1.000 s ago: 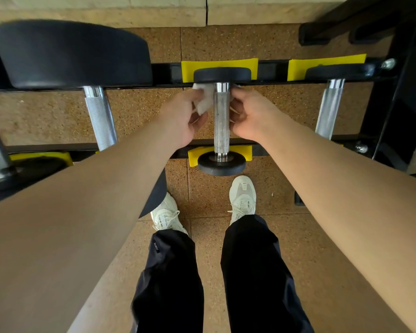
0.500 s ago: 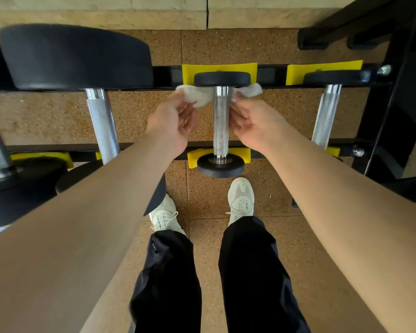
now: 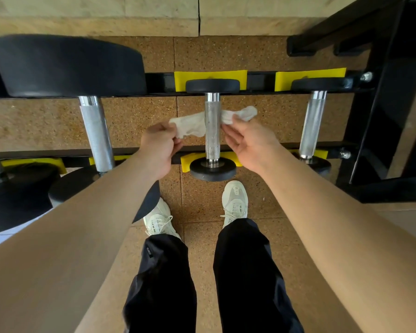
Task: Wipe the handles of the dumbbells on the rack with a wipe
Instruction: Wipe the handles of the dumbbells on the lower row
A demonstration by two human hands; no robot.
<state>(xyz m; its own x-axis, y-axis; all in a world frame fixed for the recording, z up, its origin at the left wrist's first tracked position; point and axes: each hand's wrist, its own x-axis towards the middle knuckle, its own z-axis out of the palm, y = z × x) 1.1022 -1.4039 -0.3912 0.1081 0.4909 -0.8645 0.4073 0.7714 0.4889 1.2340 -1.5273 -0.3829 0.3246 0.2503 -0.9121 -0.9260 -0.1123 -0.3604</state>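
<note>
Head view: a white wipe [image 3: 192, 124] passes behind the middle dumbbell's handle [image 3: 212, 131] on the black rack [image 3: 262, 80]; the left hand [image 3: 160, 146] pinches its left end in closed fingers; the right hand [image 3: 247, 140] pinches the right end, remaining fingers loosely spread.

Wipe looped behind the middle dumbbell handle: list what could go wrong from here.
1. The wipe is held only by its ends, left hand and right hand; an uneven pull could slip one end free.
2. It runs behind the handle, so the front face may go unwiped.
3. The thin wipe, bunched and stretched, might tear on the rough grip.
</note>
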